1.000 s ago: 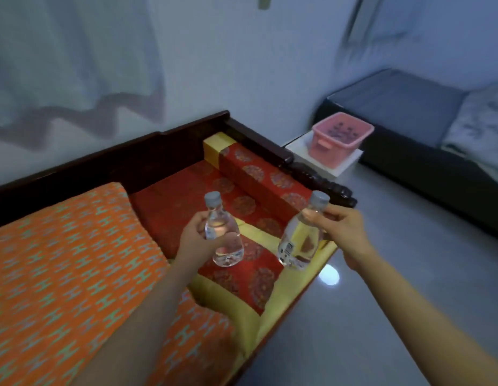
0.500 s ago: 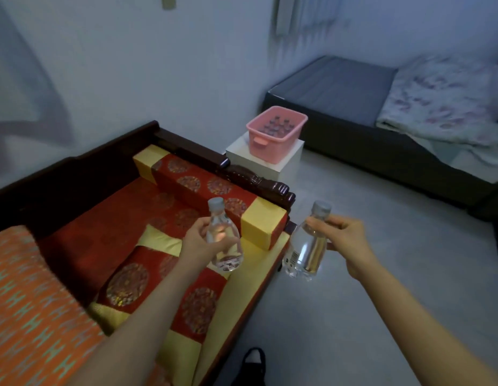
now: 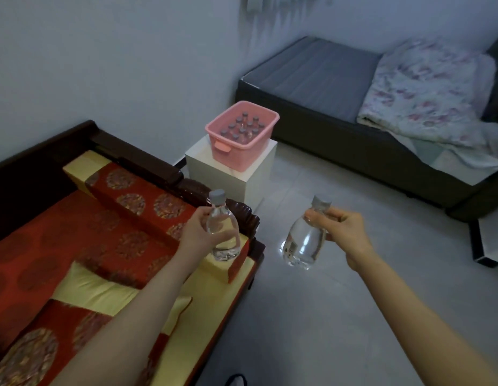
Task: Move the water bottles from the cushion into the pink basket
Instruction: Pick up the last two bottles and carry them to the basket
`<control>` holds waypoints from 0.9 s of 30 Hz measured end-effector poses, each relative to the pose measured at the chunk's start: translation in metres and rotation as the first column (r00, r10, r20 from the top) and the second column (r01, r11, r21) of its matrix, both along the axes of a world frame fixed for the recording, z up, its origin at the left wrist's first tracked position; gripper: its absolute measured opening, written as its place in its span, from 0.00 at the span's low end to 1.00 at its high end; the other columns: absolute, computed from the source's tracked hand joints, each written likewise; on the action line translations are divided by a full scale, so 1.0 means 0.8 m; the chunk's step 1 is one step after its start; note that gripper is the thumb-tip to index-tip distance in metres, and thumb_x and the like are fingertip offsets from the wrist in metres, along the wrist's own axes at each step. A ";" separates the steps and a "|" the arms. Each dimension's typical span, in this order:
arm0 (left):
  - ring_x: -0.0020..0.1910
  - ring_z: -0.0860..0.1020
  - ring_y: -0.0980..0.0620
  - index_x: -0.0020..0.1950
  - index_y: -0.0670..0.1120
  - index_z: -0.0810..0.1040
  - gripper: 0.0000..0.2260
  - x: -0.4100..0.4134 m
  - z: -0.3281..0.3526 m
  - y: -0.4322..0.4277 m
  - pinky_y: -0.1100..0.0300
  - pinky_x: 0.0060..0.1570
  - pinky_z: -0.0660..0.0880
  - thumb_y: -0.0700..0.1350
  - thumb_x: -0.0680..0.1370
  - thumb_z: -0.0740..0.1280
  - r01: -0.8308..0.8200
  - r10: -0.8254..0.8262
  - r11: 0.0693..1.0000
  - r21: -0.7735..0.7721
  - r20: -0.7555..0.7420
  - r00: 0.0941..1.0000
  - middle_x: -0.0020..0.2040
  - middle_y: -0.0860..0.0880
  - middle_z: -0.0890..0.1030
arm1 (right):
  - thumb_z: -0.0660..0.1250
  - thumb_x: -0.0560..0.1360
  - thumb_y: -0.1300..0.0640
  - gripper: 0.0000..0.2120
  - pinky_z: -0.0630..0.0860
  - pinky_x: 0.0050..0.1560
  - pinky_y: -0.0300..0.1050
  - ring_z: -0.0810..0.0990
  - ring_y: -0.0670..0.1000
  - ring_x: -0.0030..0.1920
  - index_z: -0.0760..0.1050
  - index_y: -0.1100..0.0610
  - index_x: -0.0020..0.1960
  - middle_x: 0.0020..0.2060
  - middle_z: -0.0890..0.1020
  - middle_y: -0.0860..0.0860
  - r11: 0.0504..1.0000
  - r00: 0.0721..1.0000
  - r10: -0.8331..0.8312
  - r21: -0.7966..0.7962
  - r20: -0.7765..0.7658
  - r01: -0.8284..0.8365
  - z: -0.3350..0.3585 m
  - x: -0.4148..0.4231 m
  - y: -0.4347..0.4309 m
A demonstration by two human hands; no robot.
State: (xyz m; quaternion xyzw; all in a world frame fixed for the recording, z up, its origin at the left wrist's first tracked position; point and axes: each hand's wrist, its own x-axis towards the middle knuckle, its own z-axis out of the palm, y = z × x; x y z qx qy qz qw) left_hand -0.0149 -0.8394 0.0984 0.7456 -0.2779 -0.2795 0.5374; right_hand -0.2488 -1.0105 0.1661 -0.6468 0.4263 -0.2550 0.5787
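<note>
The pink basket (image 3: 250, 154) sits on the white counter (image 3: 256, 179), farther off and between the hands, nearer the left hand (image 3: 196, 232), which grips an upright bottle (image 3: 224, 235) by its body, than the right hand (image 3: 345, 232), which holds a tilted bottle (image 3: 302, 245) at its neck.

Dim bluish lt, blur up top, fisheye-warped edges

You hold two water bottles short of the pink basket (image 3: 242, 158): the left bottle (image 3: 224, 238) in your left hand (image 3: 196, 232), the right bottle (image 3: 303, 243) in your right hand (image 3: 345, 232). There is one basket, and inside it about ten capped bottles (image 3: 243, 130). One white stand (image 3: 253, 182) sits beneath it, one red bolster (image 3: 147, 201) to its left, and one bed (image 3: 312, 71) with one floral quilt (image 3: 426, 87) to its right.
</note>
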 end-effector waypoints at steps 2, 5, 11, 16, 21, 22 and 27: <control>0.47 0.78 0.57 0.55 0.52 0.74 0.28 0.006 0.001 -0.035 0.65 0.39 0.71 0.50 0.60 0.81 -0.002 0.002 1.000 0.016 0.010 1.000 0.48 0.56 0.79 | 0.77 0.62 0.49 0.13 0.77 0.33 0.32 0.84 0.43 0.40 0.84 0.51 0.46 0.40 0.87 0.46 1.000 0.999 -0.024 0.019 0.024 0.023 0.001 -0.001 -0.036; 0.48 0.78 0.56 0.50 0.58 0.73 0.26 0.019 0.008 -0.098 0.62 0.43 0.74 0.50 0.58 0.82 0.006 -0.006 1.000 0.018 0.001 1.000 0.48 0.55 0.80 | 0.77 0.65 0.50 0.12 0.79 0.37 0.38 0.85 0.46 0.43 0.84 0.52 0.47 0.41 0.87 0.46 0.999 0.999 -0.034 0.016 0.005 0.034 0.001 0.001 -0.102; 0.50 0.79 0.54 0.53 0.53 0.74 0.29 0.038 0.009 -0.221 0.57 0.49 0.76 0.50 0.57 0.82 -0.088 0.087 0.996 0.034 0.027 0.996 0.50 0.54 0.80 | 0.75 0.69 0.51 0.10 0.79 0.50 0.51 0.83 0.52 0.49 0.84 0.51 0.49 0.45 0.86 0.50 0.998 0.998 0.044 -0.030 -0.049 -0.046 0.000 0.025 -0.249; 0.49 0.80 0.52 0.53 0.51 0.74 0.29 0.050 0.015 -0.319 0.54 0.53 0.77 0.51 0.56 0.82 -0.262 0.262 0.965 0.024 0.019 0.965 0.50 0.52 0.81 | 0.75 0.67 0.49 0.12 0.78 0.56 0.60 0.82 0.54 0.50 0.83 0.53 0.49 0.46 0.85 0.51 0.984 0.982 0.155 -0.070 -0.105 -0.163 0.023 0.066 -0.382; 0.50 0.81 0.52 0.54 0.51 0.74 0.30 0.066 0.014 -0.387 0.53 0.54 0.78 0.48 0.57 0.82 -0.347 0.347 0.938 0.008 -0.023 0.938 0.52 0.50 0.82 | 0.75 0.67 0.48 0.11 0.78 0.57 0.60 0.82 0.52 0.49 0.84 0.51 0.47 0.44 0.85 0.50 0.959 0.959 0.258 -0.087 -0.115 -0.269 0.034 0.104 -0.476; 0.51 0.81 0.51 0.53 0.52 0.74 0.29 0.070 0.012 -0.400 0.53 0.53 0.78 0.47 0.57 0.82 -0.366 0.365 0.931 0.001 -0.036 0.930 0.52 0.50 0.82 | 0.75 0.67 0.48 0.12 0.78 0.57 0.60 0.82 0.52 0.50 0.84 0.51 0.48 0.45 0.85 0.50 0.955 0.955 0.273 -0.082 -0.119 -0.284 0.033 0.114 -0.493; 0.50 0.81 0.52 0.49 0.57 0.73 0.27 0.101 -0.004 -0.448 0.51 0.53 0.78 0.50 0.56 0.82 -0.445 0.445 0.895 0.013 -0.043 0.894 0.51 0.52 0.82 | 0.75 0.68 0.49 0.14 0.79 0.56 0.60 0.82 0.53 0.50 0.83 0.53 0.50 0.46 0.85 0.51 0.931 0.925 0.351 -0.047 -0.146 -0.361 0.009 0.169 -0.560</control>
